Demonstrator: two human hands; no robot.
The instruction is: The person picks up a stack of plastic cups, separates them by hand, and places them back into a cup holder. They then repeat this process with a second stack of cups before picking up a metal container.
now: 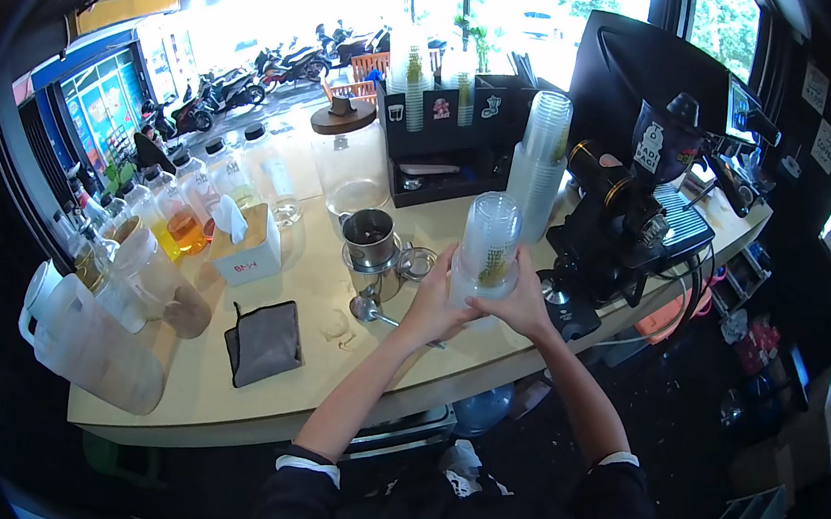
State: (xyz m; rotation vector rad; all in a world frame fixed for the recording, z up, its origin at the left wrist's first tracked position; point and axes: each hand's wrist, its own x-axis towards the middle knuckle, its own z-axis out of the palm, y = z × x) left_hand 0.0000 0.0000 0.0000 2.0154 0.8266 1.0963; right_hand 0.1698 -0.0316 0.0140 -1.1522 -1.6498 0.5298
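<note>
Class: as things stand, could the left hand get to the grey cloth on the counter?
Probably yes, once freed: the left hand grips the cup stack with the right hand, but only a spoon and bare counter lie between it and the cloth.

I see clear glossy plastic cups [488, 245], a shiny metal jug [369, 240], matt grey cloth [265, 342], and a smooth pale surface [323, 391].

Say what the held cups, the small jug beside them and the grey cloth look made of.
The cups: probably thin clear plastic, see-through and nested. The jug: seemingly polished metal, with bright glints. The cloth: soft matte fabric, slightly rumpled.
</note>
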